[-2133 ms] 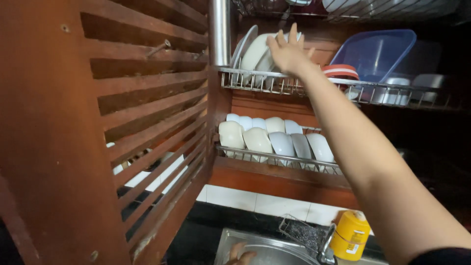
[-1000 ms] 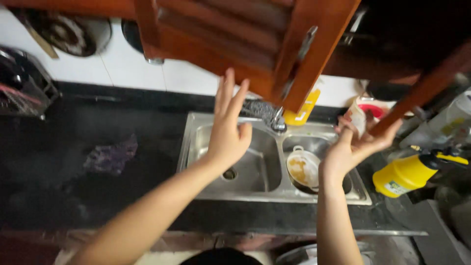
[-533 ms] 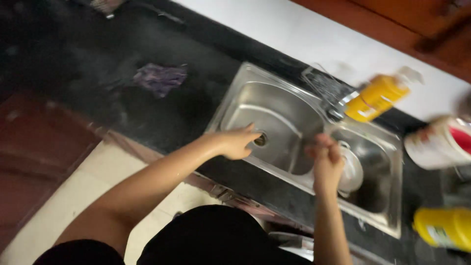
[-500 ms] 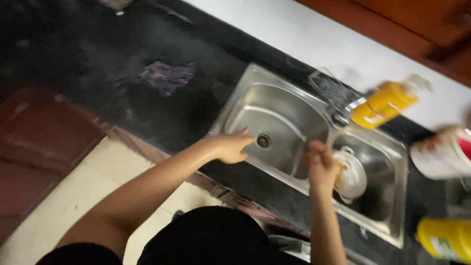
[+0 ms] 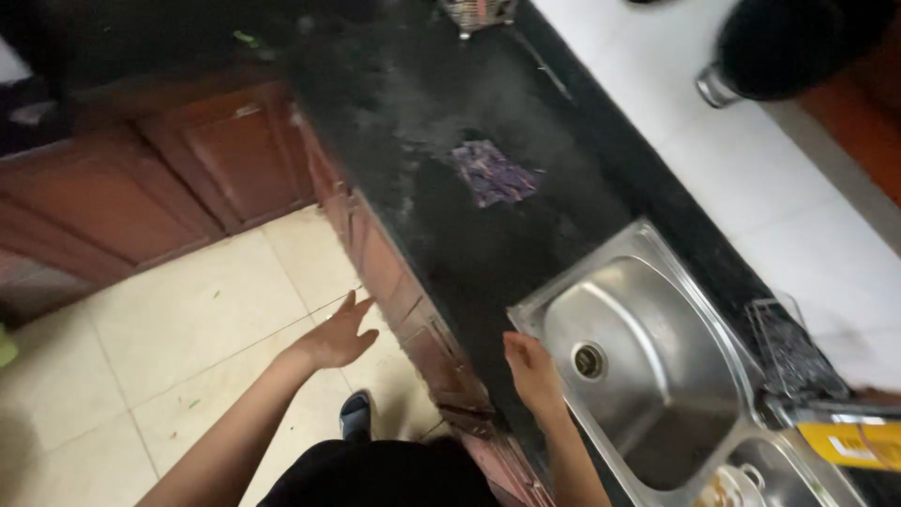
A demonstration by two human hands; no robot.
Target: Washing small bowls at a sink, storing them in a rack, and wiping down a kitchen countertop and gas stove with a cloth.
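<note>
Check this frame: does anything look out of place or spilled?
A crumpled purple cloth lies loose on the black countertop, amid pale smears. Both hands, left and right, are empty.

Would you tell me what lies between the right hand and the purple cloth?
In the head view, only bare black countertop lies between the right hand and the purple cloth.

- purple rag point(image 5: 493, 173) lying crumpled on the black countertop point(image 5: 404, 103), well left of the basins
- yellow bottle point(image 5: 859, 443) at the right edge, next to a small wire basket point(image 5: 793, 352)
- white dish point(image 5: 737, 485) down in the far basin
- reddish wooden cabinet doors point(image 5: 235, 155) below, beige floor tiles point(image 5: 141, 329)
</note>
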